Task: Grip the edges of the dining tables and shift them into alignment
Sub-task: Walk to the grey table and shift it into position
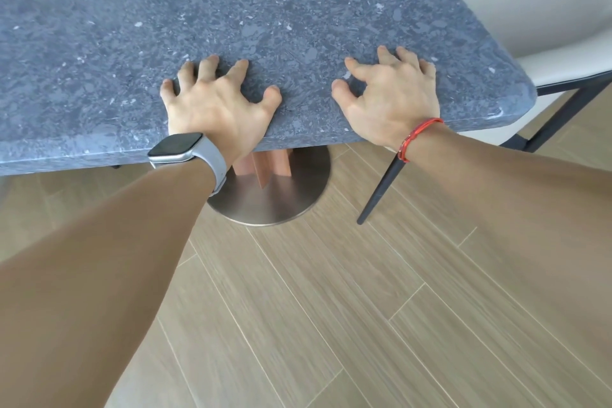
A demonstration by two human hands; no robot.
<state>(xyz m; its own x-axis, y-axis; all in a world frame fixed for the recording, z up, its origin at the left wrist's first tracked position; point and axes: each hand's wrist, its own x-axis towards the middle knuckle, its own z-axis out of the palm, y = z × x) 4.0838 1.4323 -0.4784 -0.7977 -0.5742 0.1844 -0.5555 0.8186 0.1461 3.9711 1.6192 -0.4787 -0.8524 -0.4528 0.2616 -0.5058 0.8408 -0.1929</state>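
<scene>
A dining table with a dark grey speckled stone top (pixel 298 3) fills the upper part of the head view, its near edge running across the middle. My left hand (pixel 215 103), with a grey watch on its wrist, lies flat on the top just inside that edge. The fingers are spread and curled, fingertips and thumb pressing on the stone. My right hand (pixel 390 99), with a red cord on its wrist, rests the same way nearer the rounded right corner (pixel 516 99). Neither thumb is hooked under the edge.
Under the table stands a reddish pedestal on a round brushed-metal base (pixel 281 199). A white chair (pixel 563 53) with dark legs (pixel 381 189) stands close against the table's right side. The floor is light wood-look planks (pixel 331 308).
</scene>
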